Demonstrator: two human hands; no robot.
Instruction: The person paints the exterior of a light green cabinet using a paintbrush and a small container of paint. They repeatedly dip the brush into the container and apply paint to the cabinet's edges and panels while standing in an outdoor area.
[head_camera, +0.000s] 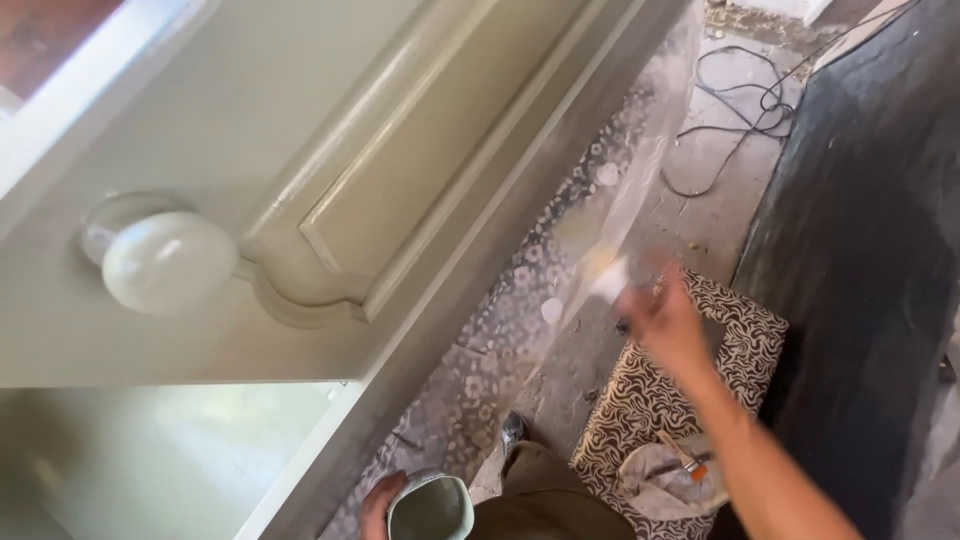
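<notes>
A paint cup (432, 508) is gripped by the left hand (377, 505) at the bottom edge, beside the door (400, 190). The right hand (668, 325), blurred, is closed round a brush (610, 275) over the patterned cushion (735, 335).

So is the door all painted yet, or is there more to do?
The door panel and knob already look coated in pale, shiny paint. In hand: the left hand holds a paint pot, and the right hand, blurred, holds something pale, maybe a brush. What is left cannot be judged, since much of the door is out of view.
</notes>
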